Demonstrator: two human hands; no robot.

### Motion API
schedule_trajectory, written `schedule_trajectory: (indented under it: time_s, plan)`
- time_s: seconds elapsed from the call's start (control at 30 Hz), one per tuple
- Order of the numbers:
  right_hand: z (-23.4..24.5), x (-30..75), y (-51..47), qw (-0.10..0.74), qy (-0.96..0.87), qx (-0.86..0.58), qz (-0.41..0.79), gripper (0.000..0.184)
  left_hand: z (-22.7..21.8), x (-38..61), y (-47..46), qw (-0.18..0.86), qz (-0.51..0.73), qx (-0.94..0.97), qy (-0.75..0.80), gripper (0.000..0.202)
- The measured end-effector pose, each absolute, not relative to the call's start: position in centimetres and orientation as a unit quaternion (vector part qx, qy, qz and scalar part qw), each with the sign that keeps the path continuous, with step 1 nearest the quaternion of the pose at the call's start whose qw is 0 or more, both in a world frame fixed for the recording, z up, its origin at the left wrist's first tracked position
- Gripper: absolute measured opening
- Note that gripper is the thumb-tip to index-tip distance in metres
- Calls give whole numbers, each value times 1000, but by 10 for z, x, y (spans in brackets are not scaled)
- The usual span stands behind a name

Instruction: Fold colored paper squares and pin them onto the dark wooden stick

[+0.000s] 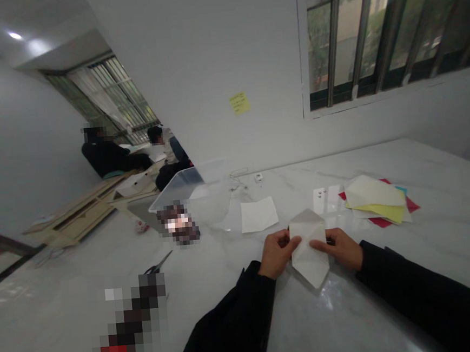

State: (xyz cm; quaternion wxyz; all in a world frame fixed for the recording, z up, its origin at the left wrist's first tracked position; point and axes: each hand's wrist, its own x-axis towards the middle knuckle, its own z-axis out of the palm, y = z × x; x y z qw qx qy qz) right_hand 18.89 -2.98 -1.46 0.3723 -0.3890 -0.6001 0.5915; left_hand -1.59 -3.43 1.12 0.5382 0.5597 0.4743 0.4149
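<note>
Between my two hands is a folded sheet of white paper [310, 257], shaped like an envelope with pointed ends at top and bottom. My left hand [279, 251] grips its left edge, thumb on top and fingers curled to the side. On the opposite edge my right hand [340, 248] holds it the same way. The paper is just over or on the white marbled table; I cannot tell whether it touches. Beyond my left hand lies a separate piece of white paper [258, 215]. A stack of coloured paper [377, 200] in white, yellow, red and blue lies beyond my right hand.
A clear plastic bin [182, 183] stands at the back left. Scissors [158, 266] lie on the left, near a pixelated area. A small white plug [258, 178] and cable are by the wall, under a yellow sticky note [239, 103]. Two people sit farther away.
</note>
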Motion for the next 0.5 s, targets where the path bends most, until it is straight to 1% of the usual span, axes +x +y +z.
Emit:
schedule_trajectory:
  time_s: [0.3,0.4,0.5]
  plan:
    - [-16,192,-29,375,-585,-401,597,47,11,-13,-41,515,403,603,456,39]
    - [-22,194,-24,400,-532,-435,607,46,17,-17,-40,488,422,622,444,39]
    - [-27,194,-20,443,-448,-451,632,42,24,-22,-39,429,422,671,434,41]
